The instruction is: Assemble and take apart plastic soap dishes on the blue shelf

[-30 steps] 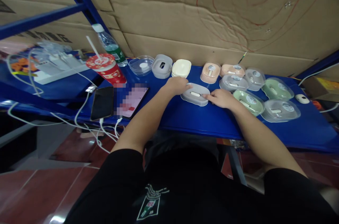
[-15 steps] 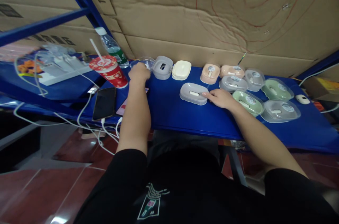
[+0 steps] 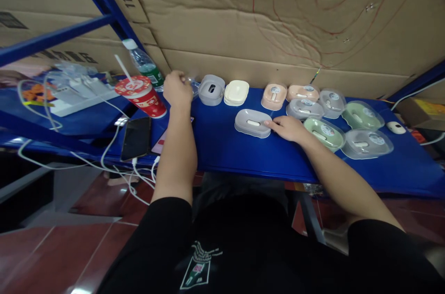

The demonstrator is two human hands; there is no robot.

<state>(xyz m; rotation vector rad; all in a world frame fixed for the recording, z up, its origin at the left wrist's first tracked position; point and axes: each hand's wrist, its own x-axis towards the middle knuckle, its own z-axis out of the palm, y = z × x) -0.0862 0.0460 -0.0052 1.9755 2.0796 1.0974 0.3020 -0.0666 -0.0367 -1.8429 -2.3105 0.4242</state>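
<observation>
My left hand (image 3: 178,88) is closed at the back of the table, pinching the edge of a clear plastic lid (image 3: 195,88), which is blurred and partly hidden behind the fingers. My right hand (image 3: 287,128) holds the right end of a grey soap dish (image 3: 247,127), thumb on its rim. That dish lies flat and uncovered, with a white oblong piece (image 3: 253,123) in its middle. Behind it stand a stack of grey dish parts with a dark slot (image 3: 212,98) and a stack of cream dishes (image 3: 237,92).
Several lidded dishes in peach (image 3: 274,101), grey (image 3: 367,149) and green (image 3: 361,120) are grouped at the right, near a small white device (image 3: 396,128). Left are a red cup with a straw (image 3: 148,101), a water bottle (image 3: 149,71), a phone (image 3: 136,138) and cables. Cardboard (image 3: 215,25) backs the table.
My left hand has lifted and shifted slightly left, and the clear lid beside it has moved up. My right hand stays on the grey soap dish.
</observation>
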